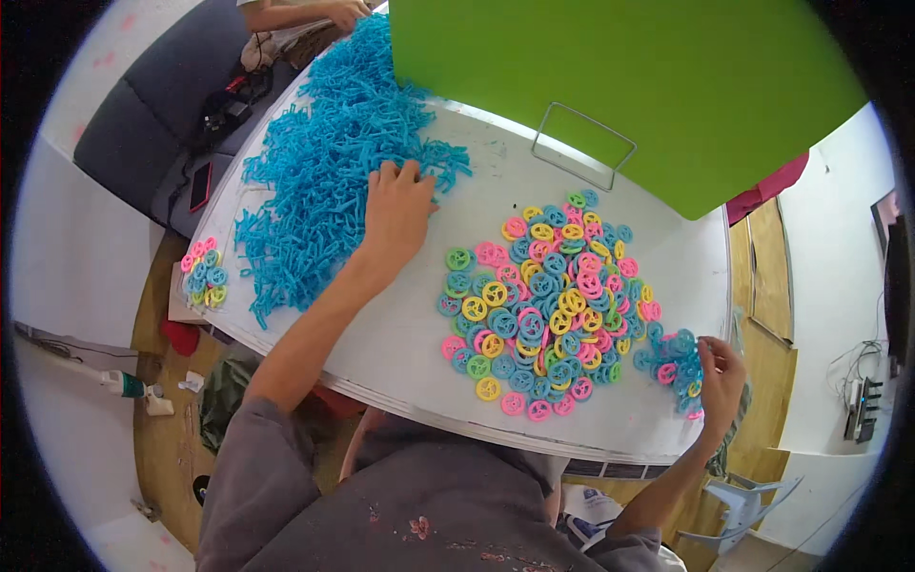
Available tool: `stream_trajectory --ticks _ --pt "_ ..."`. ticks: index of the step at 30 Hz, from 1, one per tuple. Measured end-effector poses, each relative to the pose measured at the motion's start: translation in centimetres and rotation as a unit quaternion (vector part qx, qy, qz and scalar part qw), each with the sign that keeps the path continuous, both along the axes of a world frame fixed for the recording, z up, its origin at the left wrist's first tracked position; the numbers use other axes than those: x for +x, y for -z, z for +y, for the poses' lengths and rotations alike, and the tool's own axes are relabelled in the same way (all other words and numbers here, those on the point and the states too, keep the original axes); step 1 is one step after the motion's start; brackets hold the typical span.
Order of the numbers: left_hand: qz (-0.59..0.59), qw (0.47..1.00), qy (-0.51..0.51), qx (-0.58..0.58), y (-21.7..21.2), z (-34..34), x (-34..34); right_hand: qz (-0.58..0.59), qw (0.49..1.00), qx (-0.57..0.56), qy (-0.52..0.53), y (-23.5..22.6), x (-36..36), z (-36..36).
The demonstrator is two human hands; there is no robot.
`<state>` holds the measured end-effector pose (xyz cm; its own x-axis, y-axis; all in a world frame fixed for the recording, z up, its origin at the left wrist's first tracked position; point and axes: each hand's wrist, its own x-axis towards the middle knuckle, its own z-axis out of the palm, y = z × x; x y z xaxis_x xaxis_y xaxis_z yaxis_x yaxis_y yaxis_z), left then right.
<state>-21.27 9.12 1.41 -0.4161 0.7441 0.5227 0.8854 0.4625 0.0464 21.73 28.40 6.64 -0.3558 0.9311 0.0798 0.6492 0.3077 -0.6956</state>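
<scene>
My left hand [396, 212] is at the right edge of a heap of thin blue plastic pieces [315, 172]. Its fingers are bent down toward the pieces, and what lies under the fingertips is hidden. My right hand [724, 383] is curled at the table's right edge, touching a small cluster of blue plastic pieces and coloured wheels [679, 367]. Its thumb and fingers are drawn together there, but their hold is too small to make out. Between the hands spreads a pile of small spoked plastic wheels [548, 305] in pink, yellow, blue and green.
Behind the wheels stands a large green panel [610, 86] with a wire handle [584, 143]. A smaller group of wheels [203, 275] lies at the white table's left corner. Beyond the heap is another person's hand [345, 13]. A phone [201, 187] rests on the grey seat [143, 124].
</scene>
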Motion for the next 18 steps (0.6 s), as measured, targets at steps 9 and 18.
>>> stream_trajectory --ticks 9,18 --pt "-0.177 0.98 0.053 0.068 -1.6 -0.5 0.0 -0.08 0.988 0.132 0.006 -2.7 -2.8 -3.6" --pt "-0.661 0.668 0.233 0.252 -6.2 -0.5 3.8 0.161 0.964 0.062 -0.203 -2.4 -12.0 -6.4"
